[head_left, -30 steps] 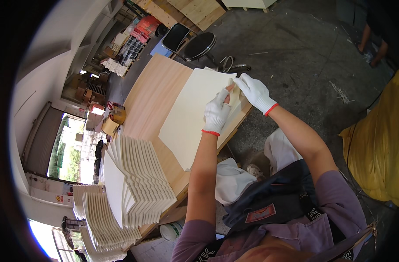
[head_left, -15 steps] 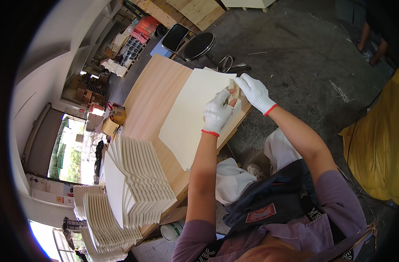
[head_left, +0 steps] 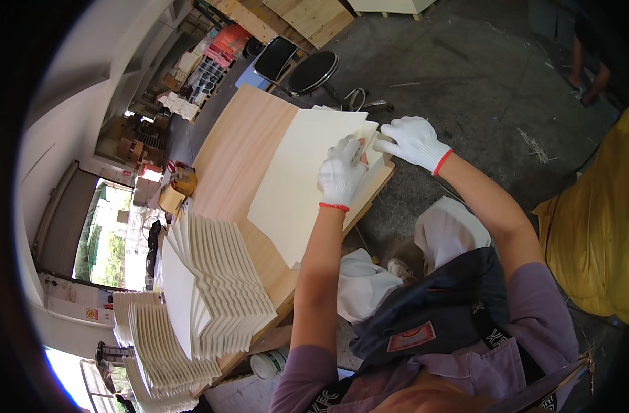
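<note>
Left hand [head_left: 341, 171] rests on cream sheets [head_left: 290, 175] (cannot tell its grip); right hand [head_left: 412, 142], fingers parted, is just beside them. Steadying with 1 hand should limit slipping.

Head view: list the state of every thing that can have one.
Left hand: gloved, on the sheets.
Right hand: gloved, fingers parted, beside the sheets' edge; contact unclear.
Sheets: flat, corners uneven.
Stack: creased, piled on the table.
Table: bearing sheets and stack.
Yellow cover: wrinkled.
</note>
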Motion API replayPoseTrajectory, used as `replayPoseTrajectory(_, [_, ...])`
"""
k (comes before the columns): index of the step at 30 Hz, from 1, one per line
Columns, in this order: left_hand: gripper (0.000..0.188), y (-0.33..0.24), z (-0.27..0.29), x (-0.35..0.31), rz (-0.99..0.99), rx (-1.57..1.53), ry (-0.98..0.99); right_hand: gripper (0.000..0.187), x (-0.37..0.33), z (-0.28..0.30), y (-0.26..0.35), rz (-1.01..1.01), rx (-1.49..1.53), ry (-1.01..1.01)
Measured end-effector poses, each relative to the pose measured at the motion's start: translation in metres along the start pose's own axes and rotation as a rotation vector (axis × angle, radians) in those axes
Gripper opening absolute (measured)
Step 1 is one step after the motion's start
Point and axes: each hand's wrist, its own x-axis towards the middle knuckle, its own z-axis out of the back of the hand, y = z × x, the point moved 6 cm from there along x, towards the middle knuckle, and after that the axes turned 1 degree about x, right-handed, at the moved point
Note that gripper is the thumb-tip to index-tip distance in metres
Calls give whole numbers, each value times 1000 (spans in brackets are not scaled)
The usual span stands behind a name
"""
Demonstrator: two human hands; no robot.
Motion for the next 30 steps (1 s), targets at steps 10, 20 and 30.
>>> replayPoseTrajectory(10, [32, 13, -6, 10, 75, -96, 35, 47, 18, -5, 14, -222, 464, 11])
replayPoseTrajectory(20, [34, 14, -4, -6, 93, -337, 111, 50, 5, -24, 9, -462, 671, 15])
replayPoseTrajectory(30, [34, 18, -6, -6, 104, -441, 74, 51, 4, -26, 6, -478, 663, 29])
